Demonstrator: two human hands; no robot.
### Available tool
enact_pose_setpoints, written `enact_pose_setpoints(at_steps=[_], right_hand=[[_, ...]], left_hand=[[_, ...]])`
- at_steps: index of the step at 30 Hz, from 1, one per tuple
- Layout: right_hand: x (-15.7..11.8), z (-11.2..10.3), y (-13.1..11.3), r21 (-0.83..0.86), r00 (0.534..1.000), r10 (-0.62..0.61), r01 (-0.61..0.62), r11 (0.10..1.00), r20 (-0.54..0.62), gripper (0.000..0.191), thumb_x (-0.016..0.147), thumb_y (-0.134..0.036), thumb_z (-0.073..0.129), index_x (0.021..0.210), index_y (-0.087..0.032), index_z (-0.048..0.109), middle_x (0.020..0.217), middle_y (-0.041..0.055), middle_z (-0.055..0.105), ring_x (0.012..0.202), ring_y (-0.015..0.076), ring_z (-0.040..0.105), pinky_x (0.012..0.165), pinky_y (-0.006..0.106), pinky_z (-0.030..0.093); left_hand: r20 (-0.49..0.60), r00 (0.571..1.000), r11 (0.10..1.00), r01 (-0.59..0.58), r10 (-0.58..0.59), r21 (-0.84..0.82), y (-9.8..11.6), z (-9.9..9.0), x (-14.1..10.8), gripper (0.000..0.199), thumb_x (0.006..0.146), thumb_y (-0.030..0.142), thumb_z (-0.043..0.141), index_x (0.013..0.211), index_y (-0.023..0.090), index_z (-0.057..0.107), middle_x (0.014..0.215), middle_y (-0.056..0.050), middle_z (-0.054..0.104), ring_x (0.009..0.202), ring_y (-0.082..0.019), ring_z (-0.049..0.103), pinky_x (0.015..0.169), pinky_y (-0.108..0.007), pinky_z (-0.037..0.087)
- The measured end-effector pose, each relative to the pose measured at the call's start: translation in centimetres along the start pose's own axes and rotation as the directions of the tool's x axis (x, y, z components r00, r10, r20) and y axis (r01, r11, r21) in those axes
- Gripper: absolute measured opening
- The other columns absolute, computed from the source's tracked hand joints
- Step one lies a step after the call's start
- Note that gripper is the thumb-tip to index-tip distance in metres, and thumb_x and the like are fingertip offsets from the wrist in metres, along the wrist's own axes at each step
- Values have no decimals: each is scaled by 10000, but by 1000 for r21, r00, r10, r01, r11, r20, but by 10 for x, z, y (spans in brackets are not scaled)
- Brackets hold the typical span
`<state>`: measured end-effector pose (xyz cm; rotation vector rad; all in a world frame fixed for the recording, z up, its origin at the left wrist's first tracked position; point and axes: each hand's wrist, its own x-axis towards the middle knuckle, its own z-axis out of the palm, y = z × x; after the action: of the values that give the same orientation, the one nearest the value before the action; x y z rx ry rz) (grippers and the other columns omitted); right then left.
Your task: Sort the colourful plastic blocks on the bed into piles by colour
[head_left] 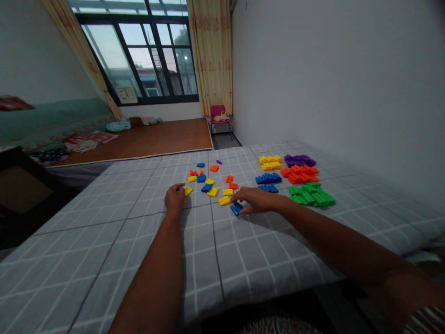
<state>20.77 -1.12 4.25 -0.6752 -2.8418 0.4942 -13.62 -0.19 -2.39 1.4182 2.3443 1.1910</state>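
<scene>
My left hand (174, 197) rests on the bedding with its fingers curled at the near end of a yellow plastic piece (188, 190). My right hand (256, 199) reaches in from the right, thumb and fingers closed around a blue plastic piece (237, 208); its fingertips are partly hidden. The pieces are short, chunky and shaped somewhat like clothes pegs. Just left of the right hand lie a yellow piece (224, 201) and another yellow piece (228, 192). Between the hands, a blue piece (206, 188) touches a yellow piece (213, 192).
Sorted by colour at the right are yellow pieces (270, 163), purple pieces (299, 160), blue pieces (268, 178), orange pieces (300, 174) and green pieces (312, 195). Several loose pieces lie farther back, including an orange piece (214, 168). A wall (333, 83) borders the checked bedding (146, 260).
</scene>
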Motion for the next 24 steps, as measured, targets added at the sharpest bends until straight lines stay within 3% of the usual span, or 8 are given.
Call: enact_pose_setpoints(at_steps=[3,6,8,10,17,21,24], right_hand=[[-29,-33,46,-15,959,257,-261,965,-117,518,781,-268,694,1281,-221,569,1187,79,665,948,190,647,829,307,491],[-57,-66,99,-91,846,483,-512,854,-224,546,776,-243,677,1304,-193,548,1172,96,679,955,207,658,818,312,495],[-70,-78,125,-144,796,561,-598,789,-228,551,770,-235,673,1305,-195,549,1174,94,683,954,216,663,813,318,499],[-77,-81,141,-187,781,590,-623,759,-204,551,766,-232,672,1303,-205,555,1172,84,689,964,221,664,816,320,500],[-67,-72,143,-218,797,595,-602,768,-102,576,763,-212,680,1325,-210,554,1196,85,687,1036,230,654,866,319,492],[-67,-79,135,-236,799,597,-594,769,-70,590,760,-222,680,1337,-212,555,1212,88,680,1042,231,653,877,320,490],[-67,-88,128,-272,780,616,-620,736,-111,579,756,-285,693,1320,-211,580,1198,94,685,1038,248,653,873,331,490]], left_hand=[[6,1000,1000,-2,2,14,1,-1,0,362,825,251,479,1092,217,721,1030,-67,724,861,-206,658,772,-306,495],[14,1000,1000,0,-1,25,4,-2,-1,355,829,244,483,1093,219,719,1089,-71,713,937,-220,655,798,-314,493],[20,1000,999,-3,2,32,6,-3,-2,349,833,244,484,1090,221,720,1113,-70,709,982,-228,649,811,-319,489],[26,1000,999,-4,3,43,7,-4,-2,347,837,242,483,1090,222,719,1109,-70,713,988,-231,649,810,-322,489],[42,999,999,-16,15,39,4,-3,-1,350,834,236,491,1103,222,714,1103,-73,717,971,-231,657,801,-325,493],[47,999,999,-9,8,40,3,-3,0,350,832,236,490,1100,225,715,1110,-71,716,991,-236,652,816,-331,493],[40,999,999,-10,9,35,3,-1,0,352,833,234,486,1100,224,714,1109,-67,717,998,-231,649,824,-326,494]])
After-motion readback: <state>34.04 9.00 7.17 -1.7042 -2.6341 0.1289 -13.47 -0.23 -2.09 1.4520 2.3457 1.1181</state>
